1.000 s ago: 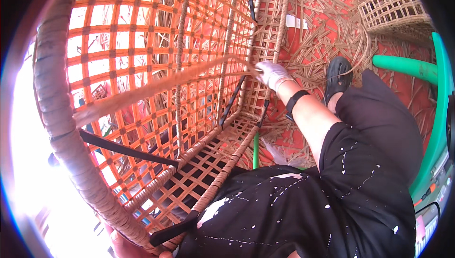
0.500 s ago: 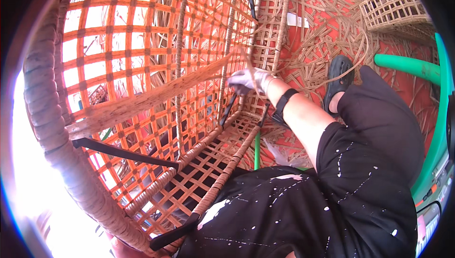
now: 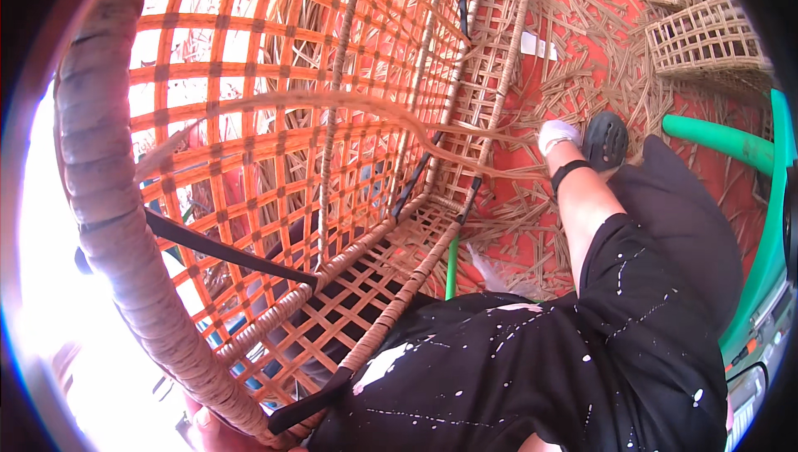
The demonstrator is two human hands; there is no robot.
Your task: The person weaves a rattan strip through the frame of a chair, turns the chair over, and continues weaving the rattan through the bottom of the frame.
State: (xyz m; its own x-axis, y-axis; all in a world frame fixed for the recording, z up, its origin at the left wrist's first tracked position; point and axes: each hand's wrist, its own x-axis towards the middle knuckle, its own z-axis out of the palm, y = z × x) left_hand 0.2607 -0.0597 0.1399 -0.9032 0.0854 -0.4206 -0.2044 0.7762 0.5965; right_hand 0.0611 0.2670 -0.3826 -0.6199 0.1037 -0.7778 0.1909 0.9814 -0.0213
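A large woven rattan basket (image 3: 271, 138) with a thick wrapped rim lies tilted across the left side. A long flat rattan strand (image 3: 332, 98) curves over its open side and runs out past the right edge. My right hand (image 3: 560, 133), in a pale glove with a black band at the wrist, is closed at the far end of that strand, right of the basket; its fingers are mostly hidden. At the lower left, my left hand (image 3: 218, 435) grips the wrapped rim from outside, only partly in view. Black straps (image 3: 233, 253) cross the basket's corners.
Cut rattan pieces (image 3: 573, 45) litter the red floor. Smaller woven baskets (image 3: 706, 36) stand at the upper right. A green plastic chair (image 3: 723, 138) is at my right, near my dark shoe (image 3: 605, 140). A white paper scrap (image 3: 539, 46) lies beyond the basket.
My right hand has moved away to the right from the basket's side, drawing the strand out with it. The strand has gone from nearly straight to curved. My left hand stays at the rim.
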